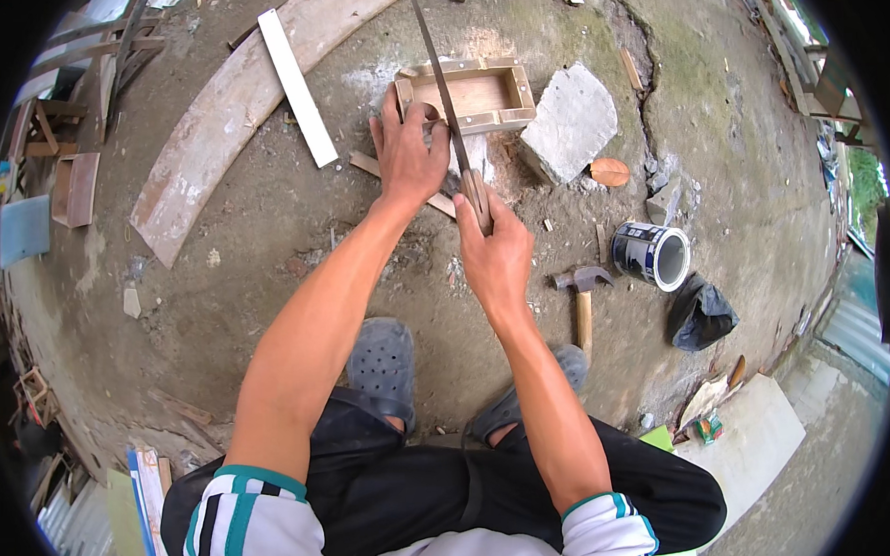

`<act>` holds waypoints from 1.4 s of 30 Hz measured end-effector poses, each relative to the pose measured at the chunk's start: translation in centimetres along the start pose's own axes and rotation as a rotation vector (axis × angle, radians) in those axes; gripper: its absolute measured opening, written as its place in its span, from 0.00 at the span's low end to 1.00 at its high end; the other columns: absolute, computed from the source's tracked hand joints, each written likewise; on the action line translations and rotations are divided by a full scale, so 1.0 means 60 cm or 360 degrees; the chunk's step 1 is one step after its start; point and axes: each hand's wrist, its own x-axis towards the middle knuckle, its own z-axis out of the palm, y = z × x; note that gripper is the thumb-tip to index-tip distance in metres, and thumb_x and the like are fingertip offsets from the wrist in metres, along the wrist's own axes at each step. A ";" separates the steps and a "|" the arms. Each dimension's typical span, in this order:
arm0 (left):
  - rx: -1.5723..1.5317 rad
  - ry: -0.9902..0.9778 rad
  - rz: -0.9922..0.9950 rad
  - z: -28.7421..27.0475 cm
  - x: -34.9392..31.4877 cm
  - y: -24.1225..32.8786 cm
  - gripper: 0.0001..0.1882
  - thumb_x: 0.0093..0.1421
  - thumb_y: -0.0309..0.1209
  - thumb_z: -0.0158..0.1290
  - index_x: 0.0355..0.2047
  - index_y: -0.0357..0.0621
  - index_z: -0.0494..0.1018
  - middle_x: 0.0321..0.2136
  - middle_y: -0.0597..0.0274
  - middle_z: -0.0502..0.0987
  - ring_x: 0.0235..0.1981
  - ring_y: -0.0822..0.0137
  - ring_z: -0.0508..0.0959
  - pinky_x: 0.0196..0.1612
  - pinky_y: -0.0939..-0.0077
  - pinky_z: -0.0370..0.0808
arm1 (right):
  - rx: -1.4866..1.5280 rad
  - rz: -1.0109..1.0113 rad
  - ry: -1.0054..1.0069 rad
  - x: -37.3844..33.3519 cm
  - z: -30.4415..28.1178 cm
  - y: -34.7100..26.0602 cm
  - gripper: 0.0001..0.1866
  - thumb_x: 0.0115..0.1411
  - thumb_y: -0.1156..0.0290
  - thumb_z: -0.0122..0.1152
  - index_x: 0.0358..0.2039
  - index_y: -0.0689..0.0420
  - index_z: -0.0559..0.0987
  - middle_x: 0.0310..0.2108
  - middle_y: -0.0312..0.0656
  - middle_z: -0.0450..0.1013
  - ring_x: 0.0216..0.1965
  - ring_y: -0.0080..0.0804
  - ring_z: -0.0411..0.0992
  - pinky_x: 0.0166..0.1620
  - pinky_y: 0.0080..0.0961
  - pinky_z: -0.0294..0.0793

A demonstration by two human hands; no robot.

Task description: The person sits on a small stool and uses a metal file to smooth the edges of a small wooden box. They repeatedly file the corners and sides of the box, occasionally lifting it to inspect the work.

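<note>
A small rectangular wooden box (524, 84), with a flat bottom panel and nail heads along its rim, sits on the ground ahead of me. My left hand (413, 154) grips its near left corner, fingers bent around the wood. In my right hand (496, 247) is the wooden handle of a long, narrow dark blade (440, 77), seen nearly edge-on, so I cannot tell its exact kind. The blade points away from me and passes across the box's left part in this view. Whether it touches the wood is unclear.
Right of the box lies a grey concrete chunk (572, 122). Nearer are a claw hammer (584, 298), an open paint can (650, 254) and a black plastic bag (702, 313). A white strip (297, 87) rests across a long curved board (204, 125). Wood scraps line the left edge.
</note>
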 end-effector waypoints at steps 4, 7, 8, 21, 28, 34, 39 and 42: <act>0.0047 0.0011 -0.0052 -0.004 0.000 -0.004 0.16 0.65 0.38 0.49 0.47 0.41 0.73 0.73 0.34 0.48 0.76 0.39 0.46 0.76 0.41 0.38 | 0.0003 0.0087 -0.0014 -0.033 -0.001 0.007 0.22 0.68 0.62 0.63 0.57 0.64 0.80 0.21 0.53 0.76 0.20 0.30 0.71 0.30 0.35 0.74; 0.0030 0.0005 -0.0005 -0.001 -0.004 -0.003 0.16 0.65 0.37 0.49 0.47 0.41 0.72 0.73 0.34 0.48 0.76 0.39 0.46 0.75 0.41 0.39 | -0.0027 0.0019 0.0004 -0.007 -0.003 -0.010 0.22 0.68 0.62 0.63 0.56 0.65 0.80 0.24 0.57 0.77 0.21 0.32 0.73 0.30 0.35 0.74; 0.0037 -0.0001 0.0012 0.000 0.000 -0.004 0.16 0.65 0.37 0.49 0.48 0.41 0.72 0.73 0.34 0.48 0.76 0.39 0.47 0.75 0.40 0.40 | -0.0025 -0.0039 0.0026 0.004 0.000 -0.016 0.22 0.68 0.62 0.63 0.56 0.65 0.80 0.24 0.58 0.77 0.22 0.32 0.73 0.31 0.35 0.74; 0.0111 0.0036 -0.0026 0.007 0.004 0.008 0.15 0.72 0.37 0.42 0.51 0.40 0.69 0.72 0.32 0.50 0.75 0.37 0.49 0.74 0.37 0.42 | 0.0120 0.0083 0.0077 -0.042 0.002 0.026 0.24 0.67 0.61 0.65 0.57 0.65 0.79 0.27 0.54 0.80 0.27 0.24 0.76 0.35 0.31 0.77; 0.0192 -0.0019 -0.0073 0.007 0.005 0.014 0.16 0.76 0.38 0.37 0.51 0.42 0.70 0.73 0.38 0.51 0.74 0.38 0.52 0.75 0.40 0.44 | -0.0060 0.0219 0.0016 -0.048 -0.011 0.014 0.23 0.67 0.63 0.65 0.56 0.66 0.80 0.24 0.52 0.79 0.25 0.23 0.72 0.33 0.32 0.75; 0.0106 0.0073 0.0031 0.014 0.004 0.005 0.15 0.76 0.37 0.36 0.50 0.41 0.68 0.71 0.32 0.52 0.73 0.33 0.52 0.74 0.40 0.47 | -0.0005 0.0146 0.0064 -0.066 -0.005 0.005 0.24 0.67 0.62 0.64 0.56 0.67 0.79 0.28 0.59 0.79 0.28 0.31 0.78 0.36 0.35 0.77; 0.0105 0.0079 0.0011 0.018 0.000 0.012 0.15 0.76 0.37 0.36 0.49 0.41 0.68 0.70 0.27 0.51 0.72 0.30 0.52 0.73 0.38 0.48 | -0.0091 0.0356 -0.0089 -0.057 -0.023 -0.014 0.24 0.67 0.63 0.64 0.57 0.67 0.79 0.38 0.64 0.81 0.41 0.40 0.84 0.44 0.36 0.79; 0.0121 0.0102 -0.0006 0.023 0.002 0.014 0.15 0.76 0.37 0.37 0.49 0.40 0.68 0.71 0.27 0.51 0.72 0.30 0.52 0.73 0.38 0.48 | -0.0047 0.0100 0.0082 -0.061 -0.013 0.013 0.24 0.67 0.63 0.64 0.57 0.67 0.79 0.37 0.66 0.80 0.39 0.43 0.85 0.43 0.36 0.79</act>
